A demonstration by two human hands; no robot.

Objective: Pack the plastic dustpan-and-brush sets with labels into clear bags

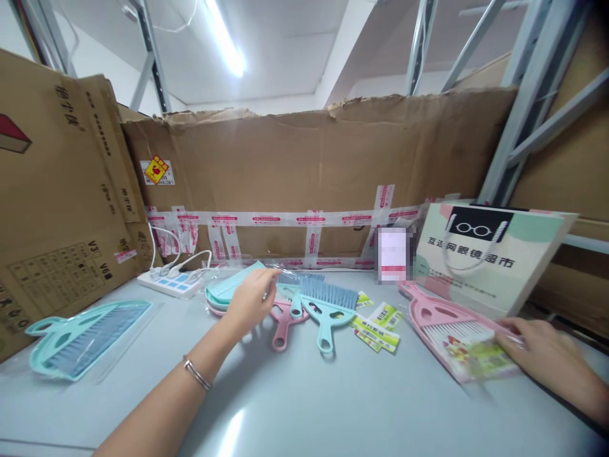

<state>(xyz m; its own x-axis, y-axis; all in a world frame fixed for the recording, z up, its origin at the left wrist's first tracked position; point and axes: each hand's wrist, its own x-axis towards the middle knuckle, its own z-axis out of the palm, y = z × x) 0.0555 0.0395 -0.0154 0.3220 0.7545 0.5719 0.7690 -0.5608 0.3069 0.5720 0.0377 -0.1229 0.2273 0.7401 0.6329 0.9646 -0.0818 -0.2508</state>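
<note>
On the grey table point(304, 406), by the paper bag point(537, 254), I see the pink dustpan point(451, 311), its edge apparently pinched by the right hand point(547, 355), while the left hand point(252, 295), its grip hidden from me, reaches onto the turquoise dustpans point(223, 287), seemingly the fetching step, calling next for lifting one clear of the loose brushes point(325, 327).

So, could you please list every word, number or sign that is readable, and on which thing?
"V3": left cardboard box
"V6": same box
"网眼镜超市": paper bag; its first characters are unclear
Too small or blurred: the box's other print, yellow sticker, printed tape, green cards, pink dustpan set, white panel.
</note>
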